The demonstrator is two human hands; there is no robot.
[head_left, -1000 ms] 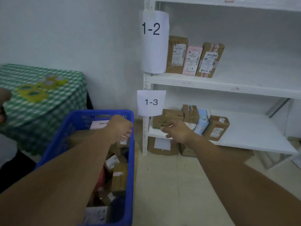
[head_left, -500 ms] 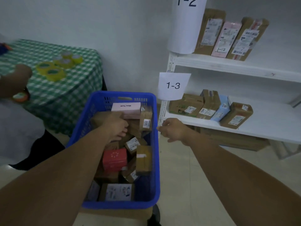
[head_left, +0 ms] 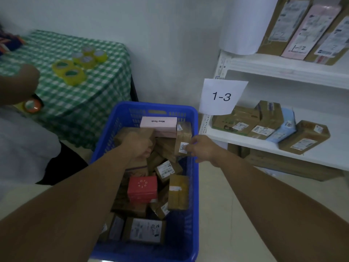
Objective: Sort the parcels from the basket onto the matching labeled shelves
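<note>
A blue basket (head_left: 194, 186) on the floor is full of parcels: a pink box (head_left: 158, 123) at the far end, a red box (head_left: 142, 187) in the middle, a brown parcel marked 1-2 (head_left: 145, 231) nearest me. My left hand (head_left: 138, 146) is inside the basket, fingers curled over a flat brown parcel (head_left: 136, 132). My right hand (head_left: 202, 150) reaches over the right rim, and its fingertips touch the white label of an upright brown parcel (head_left: 182, 135). The sign 1-3 (head_left: 221, 96) hangs on the white shelf (head_left: 321, 157) to the right.
Several parcels (head_left: 264, 121) stand on the 1-3 shelf and more parcels (head_left: 302, 29) on the shelf above. A green checked table (head_left: 85, 103) with yellow tape rolls (head_left: 71, 72) stands at the left. Another person's hand (head_left: 18, 80) holds an orange tape roll (head_left: 32, 105) there.
My view has tilted down towards the basket. My right hand has come left from the shelf post to the upright parcel in the basket. My left hand has stayed on the flat brown parcel.
</note>
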